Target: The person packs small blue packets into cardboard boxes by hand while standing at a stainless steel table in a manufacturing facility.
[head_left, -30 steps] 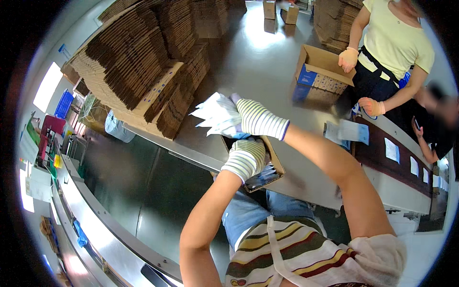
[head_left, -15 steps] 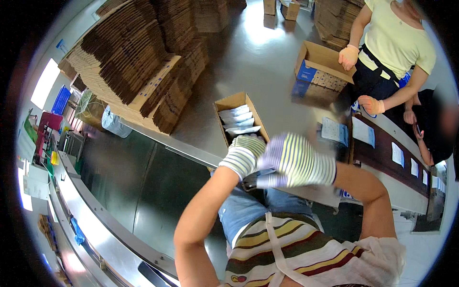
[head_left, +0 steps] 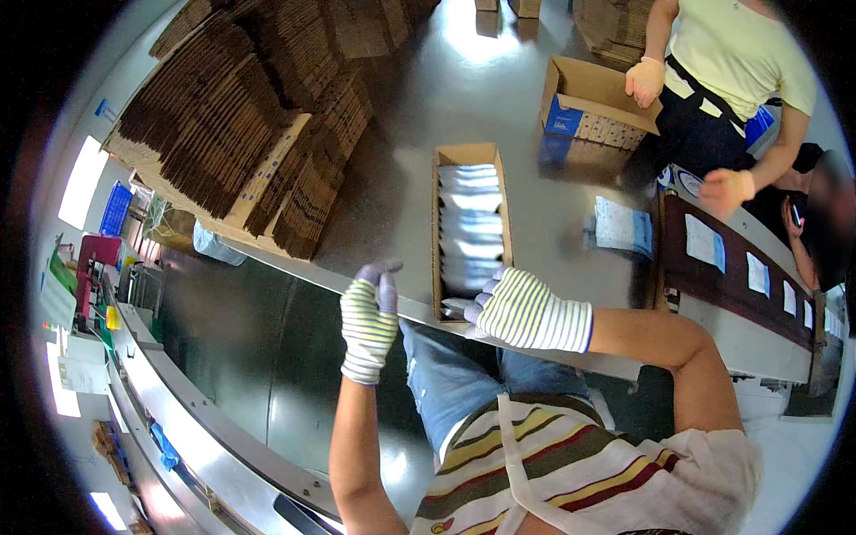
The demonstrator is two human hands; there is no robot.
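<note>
Your right hand (head_left: pixel 526 312), in a striped glove, rests at the near end of the narrow cardboard box (head_left: pixel 471 227); fingers curl at its edge, but whether they pinch a packet cannot be told. Your left hand (head_left: pixel 370 321) hangs empty, fingers loose, above the dark conveyor belt (head_left: pixel 241 357). The box sits on the grey table (head_left: pixel 410 152), filled with white packets (head_left: pixel 468 223). Flattened cartons (head_left: pixel 241 116) are stacked at the far left. A second person (head_left: pixel 722 80) stands beside an open carton (head_left: pixel 593 107).

Two gloved hands (head_left: pixel 370 321) (head_left: pixel 526 312), two open boxes (head_left: pixel 470 156) (head_left: pixel 593 98), one row of white packets (head_left: pixel 468 227), one loose packet (head_left: pixel 622 226), three cardboard stacks (head_left: pixel 241 116).
</note>
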